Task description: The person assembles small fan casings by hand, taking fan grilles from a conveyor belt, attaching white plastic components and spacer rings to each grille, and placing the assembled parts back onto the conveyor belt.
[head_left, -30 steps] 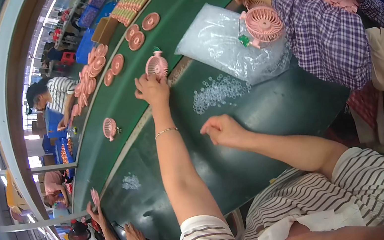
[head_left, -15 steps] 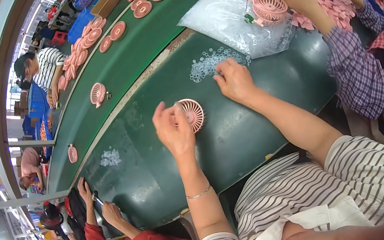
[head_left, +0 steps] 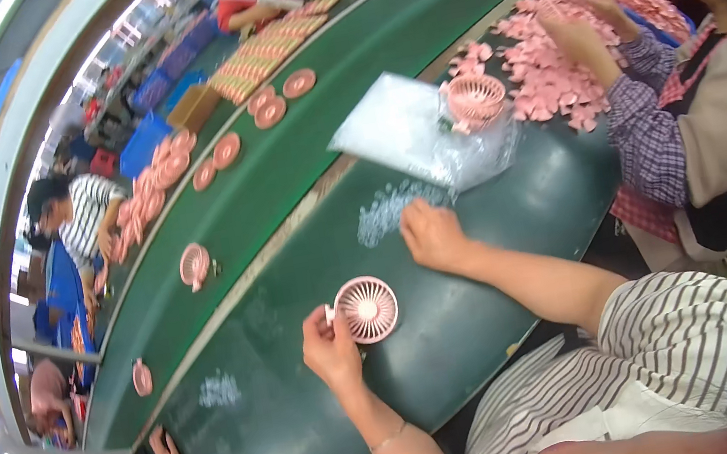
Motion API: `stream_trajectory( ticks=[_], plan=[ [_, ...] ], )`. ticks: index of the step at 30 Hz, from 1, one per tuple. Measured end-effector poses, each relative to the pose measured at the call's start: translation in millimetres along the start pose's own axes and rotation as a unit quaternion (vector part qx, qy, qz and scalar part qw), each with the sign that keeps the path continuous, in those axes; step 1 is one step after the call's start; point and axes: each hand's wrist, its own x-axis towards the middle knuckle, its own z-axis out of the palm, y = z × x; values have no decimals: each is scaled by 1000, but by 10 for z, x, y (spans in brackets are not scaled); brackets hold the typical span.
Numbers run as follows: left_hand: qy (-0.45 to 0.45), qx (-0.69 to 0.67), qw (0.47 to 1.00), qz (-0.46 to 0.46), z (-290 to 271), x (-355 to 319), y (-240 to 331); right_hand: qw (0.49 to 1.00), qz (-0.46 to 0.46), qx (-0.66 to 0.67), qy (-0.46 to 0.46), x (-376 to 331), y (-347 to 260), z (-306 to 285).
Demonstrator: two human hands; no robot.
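Observation:
My left hand (head_left: 331, 348) pinches the side tab of a round pink fan housing (head_left: 367, 309). The housing faces up, its radial slats and pale hub showing. At the near edge of a pile of small clear rings (head_left: 388, 211), my right hand (head_left: 434, 233) has its fingers bent together; anything between them is too small to make out. Beyond the pile lies a clear plastic bag (head_left: 405, 125) of whitish small parts. Another pink fan housing (head_left: 475, 101) rests against the bag's right end.
A green conveyor belt (head_left: 253, 192) curves past the dark green table (head_left: 282, 430), carrying pink housings and round covers. A smaller cluster of clear parts (head_left: 218, 390) lies left. At right, a co-worker in checked sleeves (head_left: 645, 116) handles parts above a pink heap (head_left: 548, 69).
My left hand has turned and now grips the fan housing by its tab, the slatted face showing fully. My right hand stays by the rings, fingers more closed. The whole view has shifted.

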Motion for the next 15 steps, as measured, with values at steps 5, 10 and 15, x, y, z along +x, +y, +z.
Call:
stream_trajectory(
  ticks=[5,10,15],
  plan=[
    [-22,-203,979,28,218,-91,-9,991,8,129,18,14,-22,-157],
    [-80,-252,963,53,414,-186,89,983,-12,183,11,13,-28,-187],
    [-90,-287,952,63,464,-219,121,985,5,171,-22,35,-30,-184]
  ],
)
